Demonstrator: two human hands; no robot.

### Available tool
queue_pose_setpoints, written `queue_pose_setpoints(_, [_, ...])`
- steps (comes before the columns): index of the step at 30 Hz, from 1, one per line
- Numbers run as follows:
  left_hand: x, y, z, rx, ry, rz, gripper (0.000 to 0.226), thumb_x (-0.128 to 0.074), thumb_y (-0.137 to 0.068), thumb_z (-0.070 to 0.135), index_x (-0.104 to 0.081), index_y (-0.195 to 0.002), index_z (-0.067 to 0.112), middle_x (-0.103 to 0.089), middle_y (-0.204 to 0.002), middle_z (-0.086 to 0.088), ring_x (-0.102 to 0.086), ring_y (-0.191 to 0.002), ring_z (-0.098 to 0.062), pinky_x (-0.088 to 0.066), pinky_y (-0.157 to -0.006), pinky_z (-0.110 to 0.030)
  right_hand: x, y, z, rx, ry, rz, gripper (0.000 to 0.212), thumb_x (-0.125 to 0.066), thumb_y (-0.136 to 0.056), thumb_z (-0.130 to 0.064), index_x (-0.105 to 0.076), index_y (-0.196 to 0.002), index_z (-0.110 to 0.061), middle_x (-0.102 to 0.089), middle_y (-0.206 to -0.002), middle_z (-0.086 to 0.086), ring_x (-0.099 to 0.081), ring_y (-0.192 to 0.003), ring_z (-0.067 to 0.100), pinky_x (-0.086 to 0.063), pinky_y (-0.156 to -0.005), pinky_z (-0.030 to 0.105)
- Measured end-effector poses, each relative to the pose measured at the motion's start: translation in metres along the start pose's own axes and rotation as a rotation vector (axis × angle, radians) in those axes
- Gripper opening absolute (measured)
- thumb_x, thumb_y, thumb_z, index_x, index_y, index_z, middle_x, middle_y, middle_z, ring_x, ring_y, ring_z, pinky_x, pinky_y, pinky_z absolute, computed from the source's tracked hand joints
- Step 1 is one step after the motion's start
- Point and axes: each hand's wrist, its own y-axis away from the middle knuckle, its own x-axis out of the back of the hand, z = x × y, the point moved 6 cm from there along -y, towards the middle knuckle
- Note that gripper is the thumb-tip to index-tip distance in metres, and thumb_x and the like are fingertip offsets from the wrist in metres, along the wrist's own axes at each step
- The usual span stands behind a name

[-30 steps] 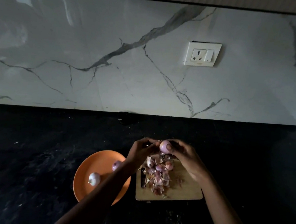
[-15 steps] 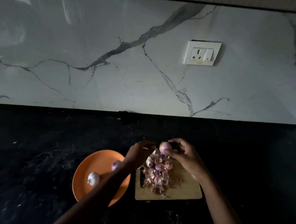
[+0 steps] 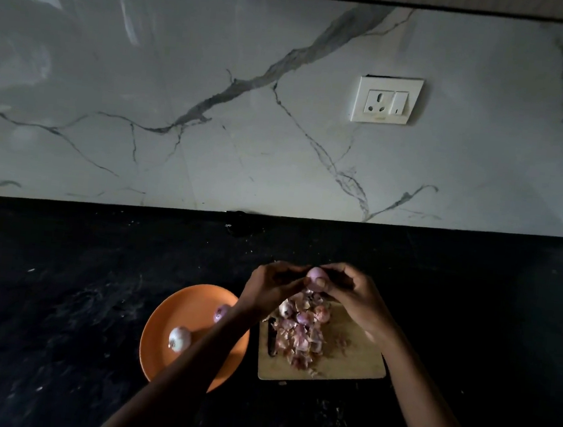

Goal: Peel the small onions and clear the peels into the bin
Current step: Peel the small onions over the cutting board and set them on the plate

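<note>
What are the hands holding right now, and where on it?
A small onion, pinched between both hands: left hand on its left side, right hand on its right.

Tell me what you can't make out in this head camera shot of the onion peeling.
- Bin: not in the head view.
- Dark object at the cutting board's left edge: dim and half under peels.
- Second onion on the orange plate: partly behind the left forearm.
- Held onion's far side: covered by fingers.
</note>
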Motion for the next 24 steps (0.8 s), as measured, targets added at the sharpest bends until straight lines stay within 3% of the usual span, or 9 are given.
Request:
queue_pose_setpoints(5, [-0.0007, 0.0035, -0.0006, -0.018, -0.003, 0.000, 0.027, -0.078, -0.084, 0.035, -0.074, -0.111, 0.028, -0.075, -0.103, 0.006, -0.072, -0.095, -0.006, -0.059, -0.085, -0.031, -0.0005, 0.0012, 0.0009, 0.008, -0.020, 0.001, 0.054, -0.084, -0.063, -0.061, -0.073, -0.105, -0.028, -0.076, -0.105, -0.002, -0.070, -0.105, 0.016, -0.055, -0.097, 0.043])
queue_pose_setpoints(10, [0.0012, 0.0050, 0.0018, -0.069, -0.055, 0.068, 0.019, -0.074, -0.089, 0.027, -0.074, -0.107, 0.032, -0.075, -0.097, 0.010, -0.070, -0.090, 0.002, -0.053, -0.076, -0.016, -0.0023, 0.0023, -0.0022, 0.026, -0.045, 0.003, 0.041, -0.081, -0.072, -0.041, -0.074, -0.107, -0.020, -0.076, -0.105, 0.000, -0.070, -0.106, 0.019, -0.055, -0.091, 0.029])
queue_pose_setpoints(15, [-0.0026, 0.0036, -0.0014, -0.002, 0.030, 0.039, 0.025, -0.070, -0.092, 0.030, -0.075, -0.115, 0.022, -0.074, -0.105, 0.009, -0.070, -0.099, -0.004, -0.055, -0.086, -0.024, -0.0025, 0.0022, -0.0042, 0.006, -0.057, 0.026, 0.035, -0.080, -0.078, -0.038, -0.074, -0.107, -0.019, -0.077, -0.103, -0.001, -0.071, -0.103, 0.015, -0.055, -0.095, 0.034])
queue_pose_setpoints(18, [-0.0058, 0.0057, 0.0019, 0.011, 0.124, 0.029, 0.023, -0.075, -0.087, 0.027, -0.074, -0.110, 0.026, -0.074, -0.105, 0.007, -0.071, -0.099, -0.005, -0.055, -0.084, -0.021, -0.0034, 0.0018, -0.0024, -0.003, -0.069, 0.019, 0.034, -0.080, -0.079, -0.038, -0.074, -0.107, -0.020, -0.077, -0.104, 0.002, -0.071, -0.103, 0.019, -0.054, -0.098, 0.043])
queue_pose_setpoints(21, [-0.0053, 0.0071, 0.0007, -0.034, 0.074, 0.074, 0.020, -0.075, -0.087, 0.028, -0.073, -0.106, 0.032, -0.074, -0.103, 0.004, -0.071, -0.097, -0.006, -0.056, -0.084, -0.025, -0.0059, 0.0022, -0.0036, -0.004, -0.056, 0.010, 0.034, -0.080, -0.079, -0.040, -0.073, -0.107, -0.022, -0.077, -0.103, 0.000, -0.071, -0.102, 0.016, -0.055, -0.096, 0.040])
queue_pose_setpoints(24, [-0.0041, 0.0078, -0.0040, -0.035, 0.113, 0.133, 0.018, -0.072, -0.091, 0.024, -0.076, -0.107, 0.018, -0.075, -0.100, 0.003, -0.072, -0.096, -0.012, -0.057, -0.084, -0.032, -0.0069, 0.0022, -0.0062, 0.003, -0.048, 0.015, 0.031, -0.079, -0.080, -0.038, -0.073, -0.106, -0.022, -0.076, -0.103, -0.004, -0.071, -0.102, 0.012, -0.055, -0.095, 0.037])
